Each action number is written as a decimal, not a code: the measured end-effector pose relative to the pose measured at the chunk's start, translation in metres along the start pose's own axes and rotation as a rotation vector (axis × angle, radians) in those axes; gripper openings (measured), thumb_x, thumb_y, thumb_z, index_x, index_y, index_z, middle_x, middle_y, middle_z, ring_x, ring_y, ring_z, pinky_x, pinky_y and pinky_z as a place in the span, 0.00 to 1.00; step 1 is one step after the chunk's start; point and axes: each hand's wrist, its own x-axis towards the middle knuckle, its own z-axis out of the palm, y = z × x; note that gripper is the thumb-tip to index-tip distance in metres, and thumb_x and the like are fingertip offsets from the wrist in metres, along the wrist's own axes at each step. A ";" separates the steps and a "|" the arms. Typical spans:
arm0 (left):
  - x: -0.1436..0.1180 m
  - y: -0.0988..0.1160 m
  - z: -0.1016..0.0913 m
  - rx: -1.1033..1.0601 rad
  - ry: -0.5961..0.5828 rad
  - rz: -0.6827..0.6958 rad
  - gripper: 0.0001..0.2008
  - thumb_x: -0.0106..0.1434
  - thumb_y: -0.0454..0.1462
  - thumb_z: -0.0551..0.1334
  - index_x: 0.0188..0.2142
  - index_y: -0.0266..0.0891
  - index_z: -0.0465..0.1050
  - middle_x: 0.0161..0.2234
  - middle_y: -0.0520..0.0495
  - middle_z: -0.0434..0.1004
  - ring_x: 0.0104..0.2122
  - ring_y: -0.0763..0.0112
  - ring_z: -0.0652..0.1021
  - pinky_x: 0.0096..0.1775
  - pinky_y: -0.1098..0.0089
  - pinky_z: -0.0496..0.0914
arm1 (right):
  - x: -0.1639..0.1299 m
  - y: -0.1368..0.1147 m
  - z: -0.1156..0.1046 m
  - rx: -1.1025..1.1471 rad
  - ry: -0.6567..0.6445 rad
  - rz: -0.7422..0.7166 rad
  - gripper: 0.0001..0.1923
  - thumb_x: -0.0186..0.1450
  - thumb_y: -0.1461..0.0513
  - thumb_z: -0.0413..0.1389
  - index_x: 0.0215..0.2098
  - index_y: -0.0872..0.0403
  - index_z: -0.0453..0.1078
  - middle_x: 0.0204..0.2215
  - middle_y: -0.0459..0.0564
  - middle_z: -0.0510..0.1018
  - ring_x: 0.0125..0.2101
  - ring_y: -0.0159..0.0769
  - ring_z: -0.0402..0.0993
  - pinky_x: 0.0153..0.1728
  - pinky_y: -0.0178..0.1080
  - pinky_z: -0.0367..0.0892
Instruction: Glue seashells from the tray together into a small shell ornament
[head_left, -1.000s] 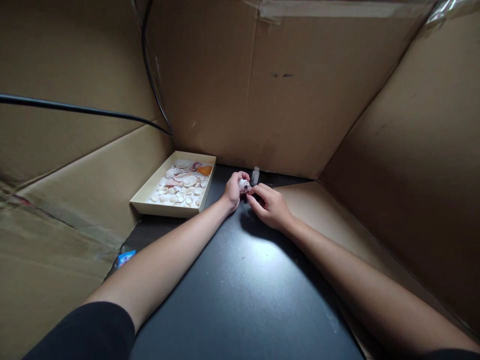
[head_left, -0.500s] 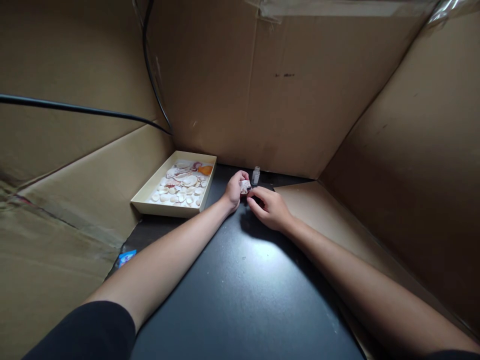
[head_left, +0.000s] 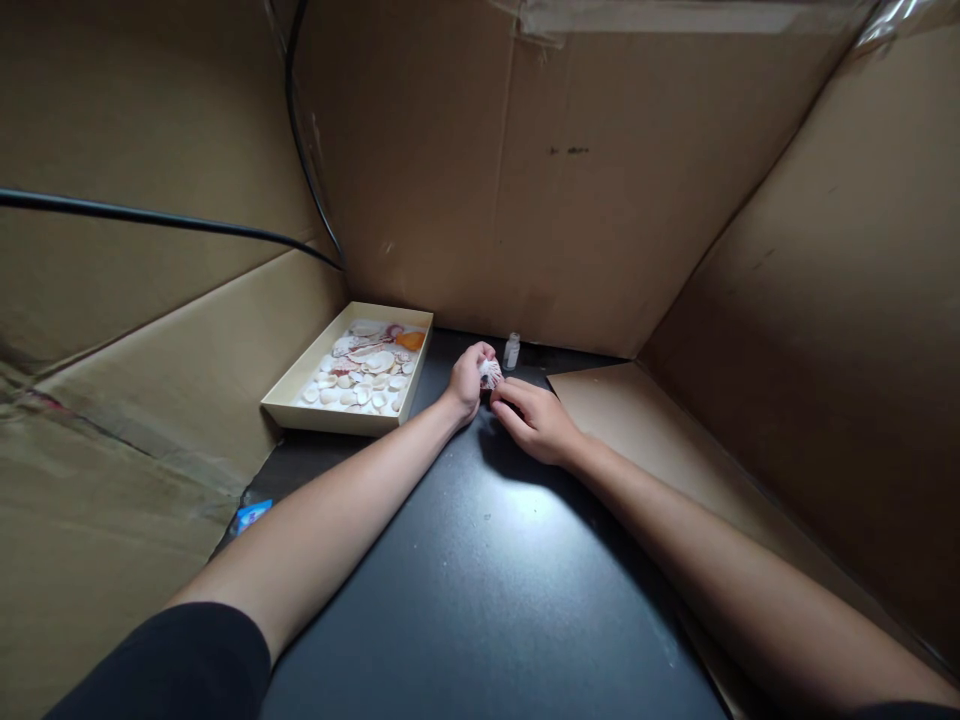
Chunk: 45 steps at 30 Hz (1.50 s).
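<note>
The left hand point(head_left: 466, 380) pinched a small seashell point(head_left: 490, 374) just right of the shell tray point(head_left: 341, 420); the right hand point(head_left: 538, 420), fingers curled, touched the seashell's right side, both hands equally near.

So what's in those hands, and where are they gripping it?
A small shell, pinched at its left edge by the left hand; the right hand fingertips touch its lower right.

The shell point(head_left: 490, 374) in the fingers is white with dark red marks. The tray point(head_left: 300, 405) is cream, and the shells point(head_left: 364, 367) in it are mostly white, with one orange shell point(head_left: 409, 340) and some red-striped ones. The table point(head_left: 480, 590) is black, the cardboard walls point(head_left: 585, 190) are brown, and the cable point(head_left: 150, 216) is black.
</note>
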 end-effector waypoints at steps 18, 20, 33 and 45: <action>-0.002 0.000 -0.002 0.054 0.019 -0.007 0.08 0.56 0.31 0.50 0.22 0.36 0.62 0.18 0.53 0.58 0.16 0.79 0.62 0.20 0.77 0.56 | 0.000 0.001 0.000 0.011 0.038 0.027 0.06 0.64 0.62 0.47 0.32 0.54 0.65 0.31 0.47 0.69 0.29 0.31 0.63 0.34 0.33 0.58; -0.003 0.002 -0.001 0.066 0.014 -0.005 0.09 0.57 0.32 0.49 0.22 0.36 0.63 0.18 0.53 0.59 0.17 0.79 0.62 0.20 0.77 0.56 | 0.000 0.000 0.000 0.012 0.030 0.030 0.04 0.60 0.64 0.49 0.33 0.53 0.64 0.31 0.46 0.69 0.29 0.31 0.61 0.33 0.33 0.57; -0.001 0.003 -0.002 0.019 -0.003 -0.040 0.09 0.55 0.31 0.48 0.22 0.35 0.63 0.18 0.51 0.60 0.16 0.77 0.64 0.20 0.76 0.58 | 0.000 -0.001 -0.001 0.022 -0.002 0.040 0.06 0.57 0.65 0.47 0.31 0.53 0.63 0.30 0.47 0.69 0.29 0.32 0.61 0.34 0.34 0.57; 0.000 -0.002 -0.004 0.093 -0.023 0.018 0.09 0.54 0.32 0.50 0.20 0.36 0.63 0.17 0.52 0.59 0.16 0.78 0.62 0.20 0.76 0.56 | -0.001 -0.005 -0.001 0.058 -0.030 -0.025 0.05 0.56 0.65 0.47 0.30 0.53 0.63 0.28 0.46 0.69 0.27 0.31 0.59 0.32 0.33 0.56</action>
